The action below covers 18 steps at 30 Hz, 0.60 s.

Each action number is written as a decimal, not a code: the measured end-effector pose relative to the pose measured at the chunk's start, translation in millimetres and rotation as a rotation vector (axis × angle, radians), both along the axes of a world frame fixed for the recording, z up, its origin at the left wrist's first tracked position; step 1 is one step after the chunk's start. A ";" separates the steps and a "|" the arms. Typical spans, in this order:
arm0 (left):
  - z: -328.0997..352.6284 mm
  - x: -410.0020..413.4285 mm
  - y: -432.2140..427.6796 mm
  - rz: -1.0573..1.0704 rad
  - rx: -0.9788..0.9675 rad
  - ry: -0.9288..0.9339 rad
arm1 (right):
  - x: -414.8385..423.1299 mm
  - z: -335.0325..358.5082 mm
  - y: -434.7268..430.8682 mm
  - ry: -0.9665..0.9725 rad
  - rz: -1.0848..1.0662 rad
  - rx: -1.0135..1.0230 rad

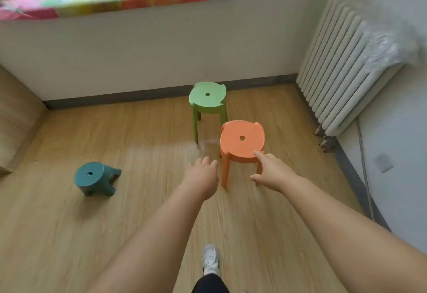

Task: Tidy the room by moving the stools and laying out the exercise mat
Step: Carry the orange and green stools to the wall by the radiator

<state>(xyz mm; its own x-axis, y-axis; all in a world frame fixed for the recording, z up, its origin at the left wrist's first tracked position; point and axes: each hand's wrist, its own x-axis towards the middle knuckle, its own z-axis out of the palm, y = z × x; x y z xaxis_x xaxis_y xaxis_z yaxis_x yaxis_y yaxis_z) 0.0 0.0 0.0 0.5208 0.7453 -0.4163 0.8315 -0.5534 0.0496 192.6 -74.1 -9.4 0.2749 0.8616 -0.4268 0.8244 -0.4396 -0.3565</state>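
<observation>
Both hands reach toward the orange stool (242, 139), and neither holds anything. The right hand (271, 169) is spread, its forefinger at the near rim of the seat, though I cannot tell whether it touches. The left hand (202, 176) is loosely open, fingers forward, just left of the stool's near leg and apart from it. The stool looks like moulded plastic: probably light, stiff and smooth, best taken by the seat rim on both sides, where the notches may give purchase. The green stool (207, 95) stands just behind it near the wall, and a low teal stool (92, 177) sits well to the left on the wood floor (138, 200). No exercise mat is in view.
</observation>
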 end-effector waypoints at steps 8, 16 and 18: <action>-45.2 58.3 128.1 -0.028 -0.091 0.013 | 56.3 -31.6 91.3 0.076 -0.182 -0.122; -114.7 112.1 209.3 0.046 -0.254 0.013 | 99.0 -94.7 166.0 0.135 -0.321 -0.152; -141.8 123.1 218.7 0.083 -0.287 -0.008 | 110.3 -123.7 179.0 0.156 -0.350 -0.171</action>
<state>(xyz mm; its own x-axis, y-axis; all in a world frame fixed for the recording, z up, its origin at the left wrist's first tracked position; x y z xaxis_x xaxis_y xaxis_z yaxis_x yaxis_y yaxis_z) 123.1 218.7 -141.8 0.4673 0.6381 -0.6119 0.8721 -0.4462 0.2008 302.9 104.9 -133.2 0.4593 0.6407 -0.6152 0.5564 -0.7474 -0.3630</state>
